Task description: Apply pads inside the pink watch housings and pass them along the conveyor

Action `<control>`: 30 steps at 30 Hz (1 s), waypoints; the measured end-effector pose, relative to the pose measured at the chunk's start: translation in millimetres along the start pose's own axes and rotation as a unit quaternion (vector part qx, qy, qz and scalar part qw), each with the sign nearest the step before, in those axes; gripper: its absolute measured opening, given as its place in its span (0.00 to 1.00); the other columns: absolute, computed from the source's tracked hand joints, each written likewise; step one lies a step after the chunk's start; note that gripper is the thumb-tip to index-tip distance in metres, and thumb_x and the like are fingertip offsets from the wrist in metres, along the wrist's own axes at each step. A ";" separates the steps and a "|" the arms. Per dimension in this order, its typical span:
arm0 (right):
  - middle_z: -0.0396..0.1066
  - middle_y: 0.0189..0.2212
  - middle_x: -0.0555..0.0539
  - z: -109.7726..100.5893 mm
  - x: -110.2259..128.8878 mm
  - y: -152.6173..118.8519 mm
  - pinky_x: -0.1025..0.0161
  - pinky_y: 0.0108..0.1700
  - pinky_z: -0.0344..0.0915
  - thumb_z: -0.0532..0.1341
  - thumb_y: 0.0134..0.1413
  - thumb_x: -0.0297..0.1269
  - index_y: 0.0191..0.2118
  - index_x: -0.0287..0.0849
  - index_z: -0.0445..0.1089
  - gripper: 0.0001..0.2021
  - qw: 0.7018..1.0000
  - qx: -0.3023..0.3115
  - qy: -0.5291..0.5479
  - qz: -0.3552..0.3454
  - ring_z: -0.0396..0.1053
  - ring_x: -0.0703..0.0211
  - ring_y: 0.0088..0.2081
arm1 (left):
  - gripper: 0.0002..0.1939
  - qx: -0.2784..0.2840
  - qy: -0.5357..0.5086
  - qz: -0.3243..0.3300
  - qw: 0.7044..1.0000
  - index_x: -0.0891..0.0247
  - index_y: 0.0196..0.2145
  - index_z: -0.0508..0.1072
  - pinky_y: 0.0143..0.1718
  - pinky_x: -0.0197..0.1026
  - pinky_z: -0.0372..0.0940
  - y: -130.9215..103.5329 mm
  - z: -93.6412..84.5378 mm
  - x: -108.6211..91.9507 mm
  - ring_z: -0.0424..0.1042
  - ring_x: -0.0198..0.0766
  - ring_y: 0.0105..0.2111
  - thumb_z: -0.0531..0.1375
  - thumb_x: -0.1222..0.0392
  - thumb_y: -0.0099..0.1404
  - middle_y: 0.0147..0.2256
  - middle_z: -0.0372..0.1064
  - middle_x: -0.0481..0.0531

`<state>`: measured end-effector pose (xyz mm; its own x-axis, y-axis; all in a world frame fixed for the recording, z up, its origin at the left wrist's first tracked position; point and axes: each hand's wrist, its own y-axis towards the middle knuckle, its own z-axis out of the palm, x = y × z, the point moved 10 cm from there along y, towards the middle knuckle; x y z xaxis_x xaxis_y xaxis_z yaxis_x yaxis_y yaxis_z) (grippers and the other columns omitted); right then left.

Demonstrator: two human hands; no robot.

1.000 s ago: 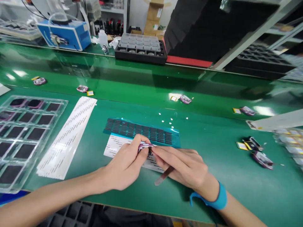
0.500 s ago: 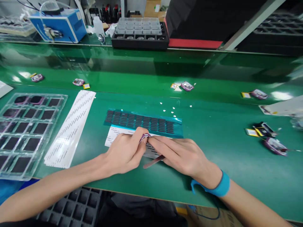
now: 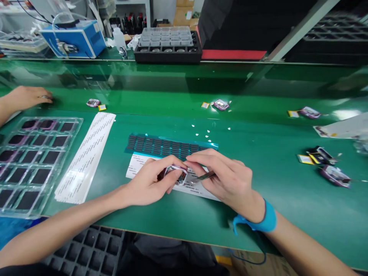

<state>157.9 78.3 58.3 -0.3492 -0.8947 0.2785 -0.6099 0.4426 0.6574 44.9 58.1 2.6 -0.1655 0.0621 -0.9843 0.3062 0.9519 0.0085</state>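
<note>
My left hand (image 3: 156, 178) is closed around a small purple-rimmed watch case (image 3: 183, 177), tilted so its open inside with small parts faces me. The left thumb lies over the case's front and hides part of it. Right beside the case, my right hand (image 3: 222, 170) has tweezers (image 3: 206, 175) tucked in its fingers. Its thumb and index fingertips are at the case's upper right edge; whether they pinch something there is too small to see. Beneath both hands lies a white printed sheet (image 3: 136, 165), and behind it a blue film strip (image 3: 172, 145) with rows of dark pieces.
A clear tray (image 3: 79, 124) of dark screens sits at left, near long white strips (image 3: 86, 161). Another person's hand (image 3: 27, 97) reaches in at the far left. More cases (image 3: 221, 104) with yellow-edged batteries (image 3: 304, 159) lie along the back and right. White scraps (image 3: 207, 131) are scattered behind the film.
The watch case has turned in my left hand, showing its inside. My right hand has lifted slightly, and the tweezers have swung within it. Another person's hand has come in at left.
</note>
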 end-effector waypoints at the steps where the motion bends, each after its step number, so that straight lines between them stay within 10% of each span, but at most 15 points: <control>1: 0.81 0.37 0.50 -0.2 -0.7 1.3 0.70 0.28 0.68 0.57 0.66 0.23 0.46 0.45 0.73 0.11 1.000 -0.003 0.013 0.004 0.79 0.64 0.35 | 0.12 0.010 -0.026 -0.006 1.000 0.66 0.45 0.71 0.19 0.32 0.52 -0.2 2.7 0.3 0.59 0.29 0.17 0.53 0.57 0.75 0.19 0.64 0.42; 9: 0.81 0.34 0.49 -6.7 5.8 10.1 0.70 0.25 0.67 0.64 0.67 0.31 0.45 0.43 0.73 0.03 0.999 -0.010 0.042 -0.005 0.79 0.64 0.31 | 0.15 -0.012 -0.181 -0.070 0.981 0.64 0.47 0.67 0.16 0.32 0.46 2.6 -0.9 12.7 0.51 0.28 0.14 0.56 0.48 0.74 0.17 0.62 0.40; 25: 0.81 0.35 0.50 8.9 12.4 -5.0 0.69 0.25 0.66 0.58 0.66 0.23 0.50 0.41 0.72 0.11 0.992 0.038 -0.091 -0.080 0.77 0.66 0.28 | 0.12 -0.036 -0.001 -0.044 0.998 0.64 0.48 0.68 0.21 0.34 0.54 0.9 -3.5 13.5 0.62 0.31 0.19 0.52 0.55 0.75 0.22 0.69 0.44; 30: 0.81 0.44 0.42 -6.3 -29.0 9.2 0.64 0.27 0.71 0.55 0.60 0.18 0.57 0.39 0.70 0.22 0.973 0.030 -0.228 -0.007 0.80 0.56 0.35 | 0.15 -0.015 -0.072 -0.093 0.993 0.63 0.55 0.62 0.21 0.35 0.50 0.5 3.9 22.9 0.54 0.30 0.19 0.53 0.57 0.74 0.26 0.70 0.44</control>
<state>166.9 107.9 60.7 -0.6115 -0.7873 -0.0796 -0.6524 0.4446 0.6138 44.8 58.8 -20.6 -0.0800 -0.1573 -0.9843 0.2552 0.9513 -0.1727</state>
